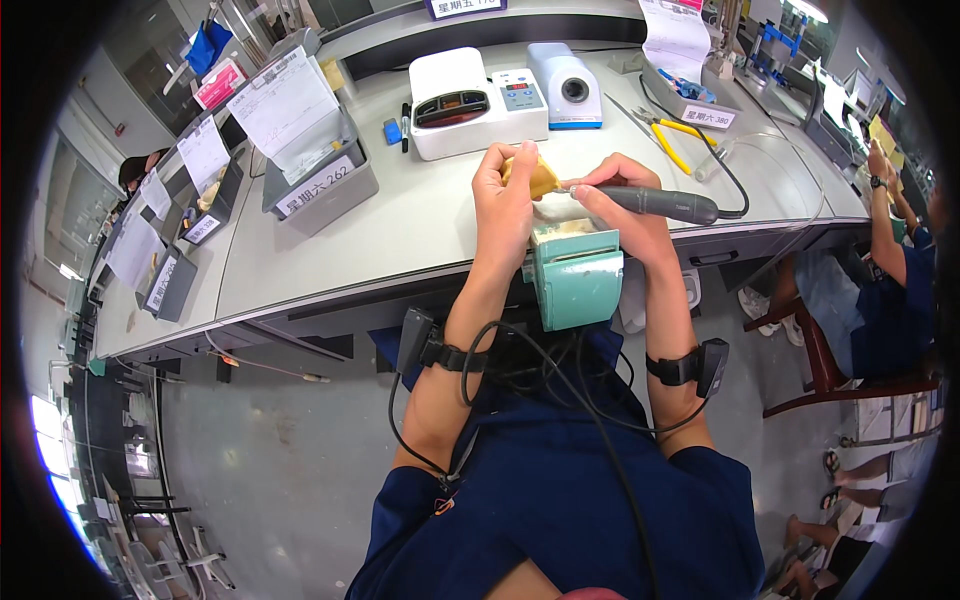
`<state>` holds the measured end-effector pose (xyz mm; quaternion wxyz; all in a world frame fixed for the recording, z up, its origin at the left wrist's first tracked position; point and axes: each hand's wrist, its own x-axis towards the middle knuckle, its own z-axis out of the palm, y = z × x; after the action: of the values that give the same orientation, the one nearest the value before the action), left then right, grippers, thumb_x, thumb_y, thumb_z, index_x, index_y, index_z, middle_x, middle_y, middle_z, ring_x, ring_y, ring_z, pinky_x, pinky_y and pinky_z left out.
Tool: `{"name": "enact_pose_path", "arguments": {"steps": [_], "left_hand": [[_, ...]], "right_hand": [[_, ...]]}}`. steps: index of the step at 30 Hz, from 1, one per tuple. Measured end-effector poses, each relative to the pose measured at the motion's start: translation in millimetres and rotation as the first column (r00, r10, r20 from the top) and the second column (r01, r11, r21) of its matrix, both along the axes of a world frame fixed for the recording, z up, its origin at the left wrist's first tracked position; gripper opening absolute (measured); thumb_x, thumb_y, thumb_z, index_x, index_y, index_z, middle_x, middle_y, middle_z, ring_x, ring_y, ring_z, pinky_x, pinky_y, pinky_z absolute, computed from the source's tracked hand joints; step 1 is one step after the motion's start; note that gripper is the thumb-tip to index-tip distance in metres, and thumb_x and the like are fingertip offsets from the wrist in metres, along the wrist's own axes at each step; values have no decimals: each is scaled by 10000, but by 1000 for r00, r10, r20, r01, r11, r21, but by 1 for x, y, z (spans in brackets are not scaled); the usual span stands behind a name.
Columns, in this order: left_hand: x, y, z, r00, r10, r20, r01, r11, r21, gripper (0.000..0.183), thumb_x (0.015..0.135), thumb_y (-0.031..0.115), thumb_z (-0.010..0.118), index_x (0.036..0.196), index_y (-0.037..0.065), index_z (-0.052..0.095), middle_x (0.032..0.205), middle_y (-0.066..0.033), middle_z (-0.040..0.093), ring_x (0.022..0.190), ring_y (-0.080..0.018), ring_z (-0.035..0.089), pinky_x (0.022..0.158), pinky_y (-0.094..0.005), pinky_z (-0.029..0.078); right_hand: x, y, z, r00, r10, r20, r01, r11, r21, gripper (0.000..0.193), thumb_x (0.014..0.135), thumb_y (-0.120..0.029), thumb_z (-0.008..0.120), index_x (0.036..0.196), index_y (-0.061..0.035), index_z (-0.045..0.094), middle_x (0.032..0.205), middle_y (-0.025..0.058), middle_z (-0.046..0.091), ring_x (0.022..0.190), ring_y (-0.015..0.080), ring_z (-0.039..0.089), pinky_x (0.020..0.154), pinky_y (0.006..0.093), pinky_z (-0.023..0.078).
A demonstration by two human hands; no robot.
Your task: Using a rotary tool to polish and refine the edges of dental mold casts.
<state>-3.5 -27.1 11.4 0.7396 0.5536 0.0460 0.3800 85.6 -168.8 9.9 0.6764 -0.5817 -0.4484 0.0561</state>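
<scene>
grey bin (350, 197) on bench (420, 225). left hand (503, 205) pinching a yellow piece (545, 180), held up near the green box (580, 280); right hand (642, 230) pinching a grey handpiece (672, 204) pen-fashion, tip at the piece. yellow-handled pliers (668, 148) lie beyond.

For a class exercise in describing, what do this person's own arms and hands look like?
The left hand and right hand are gloveless. The short sleeves are navy blue. Each forearm wears a black strap bearing a black box, with a black cable attached.
</scene>
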Motion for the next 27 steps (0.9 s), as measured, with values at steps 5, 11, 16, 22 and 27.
{"name": "enact_pose_path", "arguments": {"steps": [5,11,16,22,27], "left_hand": [[-1,-1,1,1000,-5,-10,5,1000,9,268,990,302,607,873,66,563,777,-9,567,691,-48,501,601,-223,441],[0,0,3,999,-3,-36,2,999,-39,289,998,325,595,876,65,565,776,-7,575,673,-44,506,567,-212,421],[1,0,0,999,3,-33,-4,999,-37,311,999,356,590,877,72,561,772,-7,578,664,-45,515,545,-211,413],[0,0,2,998,19,-63,-18,1000,21,310,995,355,598,877,72,559,759,-4,582,669,-47,536,542,-207,412],[-3,0,10,991,-79,-104,49,964,-261,450,1048,445,390,1148,42,565,1023,-126,617,930,-196,635,785,-348,560]], "right_hand": [[-4,0,5,1000,2,-27,-1,1000,19,124,838,-96,729,858,-11,640,806,49,676,748,72,606,676,235,482],[-2,-3,5,1000,13,-11,-12,999,31,116,830,-76,724,855,-8,634,812,57,681,768,82,628,701,248,503],[2,-1,-1,999,34,-6,-34,999,9,106,826,-71,718,861,-11,639,802,52,679,743,74,598,677,240,483],[-4,-1,6,1000,-5,0,5,1000,-11,115,841,-83,717,875,-7,638,846,74,687,756,86,613,693,238,490],[3,-1,-1,991,-1,-131,21,987,157,119,849,-56,707,913,12,633,875,88,687,842,145,681,794,271,536]]}}
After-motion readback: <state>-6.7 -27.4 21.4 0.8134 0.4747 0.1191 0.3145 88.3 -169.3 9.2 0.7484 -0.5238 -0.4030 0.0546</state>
